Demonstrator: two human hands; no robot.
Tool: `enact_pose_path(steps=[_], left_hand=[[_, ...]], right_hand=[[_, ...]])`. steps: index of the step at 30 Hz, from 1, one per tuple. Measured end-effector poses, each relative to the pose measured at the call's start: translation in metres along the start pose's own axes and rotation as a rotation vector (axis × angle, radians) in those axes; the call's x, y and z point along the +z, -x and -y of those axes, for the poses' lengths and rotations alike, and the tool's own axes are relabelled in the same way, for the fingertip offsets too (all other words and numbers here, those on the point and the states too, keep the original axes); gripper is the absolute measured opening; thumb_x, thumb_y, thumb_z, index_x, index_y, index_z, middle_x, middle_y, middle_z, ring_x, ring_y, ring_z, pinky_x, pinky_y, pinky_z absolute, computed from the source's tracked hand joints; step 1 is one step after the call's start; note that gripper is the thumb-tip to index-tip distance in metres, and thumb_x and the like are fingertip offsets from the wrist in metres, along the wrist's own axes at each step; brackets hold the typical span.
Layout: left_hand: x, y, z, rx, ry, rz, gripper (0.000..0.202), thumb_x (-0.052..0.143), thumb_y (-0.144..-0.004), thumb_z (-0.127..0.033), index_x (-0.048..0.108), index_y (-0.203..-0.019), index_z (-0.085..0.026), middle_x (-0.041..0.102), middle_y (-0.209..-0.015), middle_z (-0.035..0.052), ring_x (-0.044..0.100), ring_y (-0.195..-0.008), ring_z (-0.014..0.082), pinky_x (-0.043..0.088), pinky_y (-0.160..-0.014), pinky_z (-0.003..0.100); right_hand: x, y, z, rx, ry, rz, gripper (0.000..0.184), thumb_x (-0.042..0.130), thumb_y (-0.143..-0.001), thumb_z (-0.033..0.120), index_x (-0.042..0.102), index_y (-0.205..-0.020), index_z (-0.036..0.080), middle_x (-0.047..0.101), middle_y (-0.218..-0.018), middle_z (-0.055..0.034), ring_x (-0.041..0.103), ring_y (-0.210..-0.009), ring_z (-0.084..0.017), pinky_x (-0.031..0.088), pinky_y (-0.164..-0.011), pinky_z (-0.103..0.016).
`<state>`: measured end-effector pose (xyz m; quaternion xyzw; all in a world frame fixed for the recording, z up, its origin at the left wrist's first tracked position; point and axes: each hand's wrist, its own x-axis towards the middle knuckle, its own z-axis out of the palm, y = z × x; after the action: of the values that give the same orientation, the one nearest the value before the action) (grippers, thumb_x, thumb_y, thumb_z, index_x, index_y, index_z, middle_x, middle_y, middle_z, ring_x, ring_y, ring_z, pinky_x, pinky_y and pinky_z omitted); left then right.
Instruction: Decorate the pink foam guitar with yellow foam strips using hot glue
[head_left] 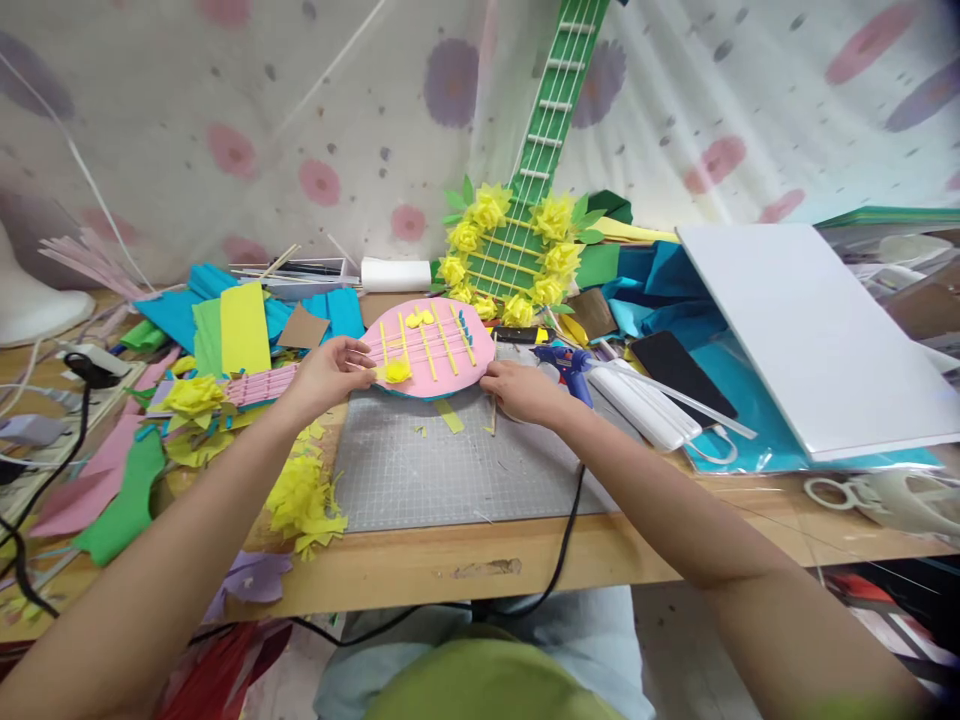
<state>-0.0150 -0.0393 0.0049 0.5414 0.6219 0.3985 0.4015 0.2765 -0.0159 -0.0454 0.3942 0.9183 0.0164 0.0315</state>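
A pink paper guitar [439, 350] with yellow strips across its round body lies over the far edge of a grey cutting mat [457, 465]. My left hand [330, 372] is closed on the body's left side, fingers pinching by a small yellow paper flower [397, 371]. On the body's right edge rests my right hand [521, 390], fingers curled and gripping it. The guitar's pink neck [259, 385] runs left under yellow paper flowers [193, 397].
A green paper guitar ringed with yellow flowers [517, 245] leans on the curtain behind. A blue glue gun [571, 368], a black phone [679, 375] and a white board [814, 335] lie right. Coloured paper scraps [225, 330] and yellow fringes [304, 500] crowd the left. Cables hang over the wooden table's front edge [480, 570].
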Motion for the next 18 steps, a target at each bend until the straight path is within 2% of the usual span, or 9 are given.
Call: enact_pose_path(steps=[4,9,15,18], left_hand=[[-0.004,0.001,0.005,0.007,-0.048,-0.030,0.049,0.079,-0.040,-0.028,0.055,-0.082,-0.016,0.065,-0.077,0.0023,0.061,-0.063,0.0148,0.051,-0.057,0.028],[-0.009,0.001,0.010,-0.039,-0.036,-0.028,0.049,0.079,-0.041,-0.025,0.052,-0.081,-0.018,0.061,-0.067,-0.0014,0.062,-0.061,0.0162,0.052,-0.055,0.029],[-0.009,0.005,0.006,-0.138,-0.017,-0.017,0.044,0.076,-0.049,-0.018,0.049,-0.083,-0.018,0.059,-0.058,-0.0037,0.064,-0.059,0.0167,0.053,-0.056,0.028],[-0.007,0.006,0.007,-0.164,-0.018,-0.031,0.044,0.076,-0.050,-0.017,0.048,-0.085,-0.019,0.060,-0.060,-0.0034,0.065,-0.060,0.0176,0.053,-0.055,0.028]], right_hand=[[0.001,0.002,-0.004,-0.085,0.017,-0.006,0.020,0.044,-0.083,0.011,0.061,-0.091,0.017,0.060,-0.104,-0.0097,0.053,-0.093,-0.021,0.040,-0.068,-0.030],[0.004,0.005,-0.008,-0.186,0.038,-0.022,0.018,0.042,-0.084,0.010,0.058,-0.086,0.017,0.062,-0.094,-0.0071,0.052,-0.088,-0.020,0.036,-0.064,-0.028],[0.013,0.006,-0.011,-0.261,0.057,-0.120,0.016,0.043,-0.083,0.009,0.057,-0.084,0.016,0.060,-0.092,-0.0080,0.052,-0.087,-0.019,0.037,-0.069,-0.029],[0.007,0.011,-0.009,-0.250,0.028,-0.202,0.017,0.043,-0.080,0.007,0.057,-0.083,0.017,0.060,-0.092,-0.0087,0.053,-0.087,-0.019,0.039,-0.069,-0.030]])
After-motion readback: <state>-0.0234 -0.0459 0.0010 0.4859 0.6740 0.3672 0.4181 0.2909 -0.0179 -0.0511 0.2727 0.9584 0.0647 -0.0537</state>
